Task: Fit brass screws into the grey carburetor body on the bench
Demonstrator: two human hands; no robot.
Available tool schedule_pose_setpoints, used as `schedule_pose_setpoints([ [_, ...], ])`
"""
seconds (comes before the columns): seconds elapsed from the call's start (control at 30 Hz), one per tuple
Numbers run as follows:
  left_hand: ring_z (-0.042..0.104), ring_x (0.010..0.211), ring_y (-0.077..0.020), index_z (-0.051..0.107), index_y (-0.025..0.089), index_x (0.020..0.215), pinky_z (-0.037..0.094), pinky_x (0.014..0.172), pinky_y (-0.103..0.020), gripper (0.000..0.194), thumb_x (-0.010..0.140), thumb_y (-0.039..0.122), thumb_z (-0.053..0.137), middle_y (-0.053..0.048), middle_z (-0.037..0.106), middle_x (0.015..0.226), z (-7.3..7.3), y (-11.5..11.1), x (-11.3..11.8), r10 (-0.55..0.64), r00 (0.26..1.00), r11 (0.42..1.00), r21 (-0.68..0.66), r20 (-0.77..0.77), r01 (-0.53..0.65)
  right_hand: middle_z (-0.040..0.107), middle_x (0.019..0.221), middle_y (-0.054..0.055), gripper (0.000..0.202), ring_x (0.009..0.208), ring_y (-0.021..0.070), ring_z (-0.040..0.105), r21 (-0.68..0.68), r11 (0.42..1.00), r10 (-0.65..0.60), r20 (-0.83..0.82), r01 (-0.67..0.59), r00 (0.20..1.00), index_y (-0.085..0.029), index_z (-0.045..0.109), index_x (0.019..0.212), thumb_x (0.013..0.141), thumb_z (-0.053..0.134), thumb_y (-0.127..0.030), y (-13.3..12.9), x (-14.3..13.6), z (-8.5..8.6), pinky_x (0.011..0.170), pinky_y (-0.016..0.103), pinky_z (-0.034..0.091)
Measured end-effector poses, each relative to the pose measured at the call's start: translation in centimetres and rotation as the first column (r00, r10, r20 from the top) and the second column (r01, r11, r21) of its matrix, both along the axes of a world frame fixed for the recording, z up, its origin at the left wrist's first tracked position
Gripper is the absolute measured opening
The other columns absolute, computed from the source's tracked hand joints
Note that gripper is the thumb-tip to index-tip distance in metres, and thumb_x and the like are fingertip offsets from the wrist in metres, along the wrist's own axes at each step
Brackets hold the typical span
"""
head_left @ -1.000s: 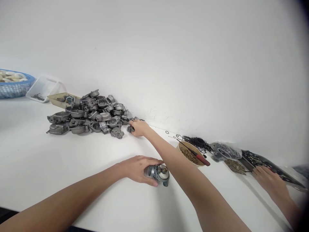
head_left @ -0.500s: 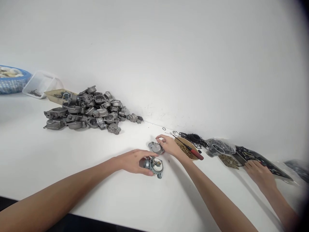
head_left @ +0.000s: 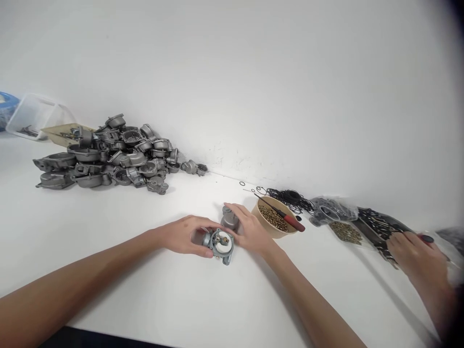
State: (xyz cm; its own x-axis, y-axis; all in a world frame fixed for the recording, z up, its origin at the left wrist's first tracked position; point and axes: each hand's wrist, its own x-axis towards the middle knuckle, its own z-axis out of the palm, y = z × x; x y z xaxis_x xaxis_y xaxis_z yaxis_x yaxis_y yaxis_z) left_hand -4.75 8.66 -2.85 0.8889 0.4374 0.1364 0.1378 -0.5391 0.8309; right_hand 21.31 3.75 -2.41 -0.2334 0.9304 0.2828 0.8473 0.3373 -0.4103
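left hand [head_left: 184,235] gripping metal carburetor [head_left: 219,243] | right hand [head_left: 250,231] clasping bowl cover [head_left: 229,218] at 1 o'clock | likely heavy, rigid (holding by rims)

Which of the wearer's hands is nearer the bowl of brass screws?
Right. The right hand sits just left of the bowl, holding a small grey casting. The left hand is farther left, gripping the carburetor body.

One head-worn view looks forward and down across the white table [head_left: 108,251], wall close behind, edges perhaps warped
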Motion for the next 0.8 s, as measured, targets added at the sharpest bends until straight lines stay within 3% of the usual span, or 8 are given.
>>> schedule_pose_setpoints([
  [0.07, 0.063, 0.119, -0.0236, 0.058, 0.030, 0.142, 0.047, 0.102, -0.030, 0.067, 0.082, 0.048, 0.079, -0.003, 0.068, 0.133, 0.1, 0.0, 0.0, -0.010, 1.000, 1.000, -0.001, 0.012, 0.010, 0.063, 0.138, 0.009, 0.060, 0.118, 0.0288, 0.065, -0.013, 0.999, 0.050, -0.037, -0.051, 0.998, -0.029, 0.058, 0.140, 0.083, 0.073, -0.036, 0.1, 0.0, 0.0, 0.099, 0.043, 0.054],
  [0.17, 0.065, 0.114, -0.0233, 0.060, 0.028, 0.140, 0.048, 0.098, -0.029, 0.065, 0.081, 0.049, 0.080, -0.004, 0.069, 0.129, 0.2, -0.1, 0.0, 0.004, 1.000, 1.000, 0.012, 0.008, -0.004, 0.069, 0.125, 0.009, 0.054, 0.110, 0.0285, 0.068, 0.028, 0.999, 0.036, -0.133, -0.033, 0.990, -0.026, 0.063, 0.132, 0.080, 0.077, -0.035, 0.3, 0.2, 0.6, 0.098, 0.045, 0.055],
  [0.3, 0.065, 0.111, -0.0235, 0.063, 0.027, 0.136, 0.047, 0.095, -0.029, 0.062, 0.081, 0.049, 0.079, -0.004, 0.070, 0.126, 0.5, -0.3, 0.1, 0.007, 1.000, 1.000, 0.011, 0.001, -0.007, 0.068, 0.127, 0.013, 0.052, 0.107, 0.0264, 0.070, 0.098, 0.994, -0.012, -0.313, 0.045, 0.950, -0.021, 0.056, 0.134, 0.088, 0.070, -0.042, -0.8, 0.0, 3.1, 0.090, 0.041, 0.060],
  [0.37, 0.065, 0.110, -0.0235, 0.064, 0.027, 0.134, 0.048, 0.094, -0.029, 0.059, 0.081, 0.048, 0.079, -0.004, 0.071, 0.124, 0.6, -0.4, 0.0, 0.007, 1.000, 1.000, -0.020, -0.002, -0.007, 0.064, 0.134, 0.013, 0.054, 0.110, 0.0253, 0.069, 0.105, 0.994, 0.014, -0.373, 0.027, 0.928, -0.024, 0.052, 0.137, 0.091, 0.068, -0.044, -2.0, -0.7, 4.4, 0.088, 0.038, 0.061],
  [0.43, 0.066, 0.106, -0.0237, 0.065, 0.026, 0.132, 0.049, 0.091, -0.030, 0.059, 0.080, 0.049, 0.080, -0.005, 0.072, 0.118, 0.6, -0.4, -0.1, 0.020, 1.000, 0.999, -0.047, -0.015, -0.020, 0.064, 0.133, 0.011, 0.063, 0.102, 0.0235, 0.071, 0.075, 0.996, 0.068, -0.394, -0.041, 0.916, -0.027, 0.050, 0.140, 0.085, 0.075, -0.042, -3.4, -1.8, 5.3, 0.087, 0.037, 0.061],
  [0.53, 0.067, 0.097, -0.0241, 0.068, 0.022, 0.122, 0.050, 0.084, -0.030, 0.059, 0.074, 0.052, 0.084, -0.006, 0.073, 0.107, 0.3, -0.3, -0.1, 0.043, 0.999, 0.997, -0.057, -0.024, -0.044, 0.063, 0.131, 0.008, 0.069, 0.103, 0.0232, 0.068, -0.004, 0.990, 0.134, -0.243, -0.140, 0.961, -0.032, 0.051, 0.142, 0.080, 0.080, -0.034, -5.0, -3.5, 5.4, 0.092, 0.040, 0.059],
  [0.67, 0.066, 0.089, -0.0226, 0.071, 0.019, 0.106, 0.049, 0.077, -0.029, 0.052, 0.070, 0.054, 0.086, -0.004, 0.071, 0.097, -0.1, -0.2, 0.0, 0.048, 0.998, 0.997, -0.059, -0.027, -0.049, 0.059, 0.133, 0.006, 0.068, 0.109, 0.0225, 0.065, -0.117, 0.977, 0.168, -0.097, -0.179, 0.981, -0.036, 0.049, 0.145, 0.083, 0.077, -0.035, -5.6, -4.5, 4.9, 0.091, 0.039, 0.059],
  [0.8, 0.065, 0.087, -0.0219, 0.071, 0.019, 0.105, 0.049, 0.076, -0.029, 0.051, 0.070, 0.053, 0.086, -0.004, 0.070, 0.094, -0.2, -0.2, 0.1, 0.041, 0.999, 0.997, -0.057, -0.027, -0.042, 0.063, 0.131, 0.004, 0.062, 0.110, 0.0210, 0.066, -0.047, 0.990, 0.127, -0.088, -0.131, 0.988, -0.036, 0.049, 0.144, 0.087, 0.072, -0.047, -4.7, -2.7, 5.2, 0.094, 0.036, 0.057],
])
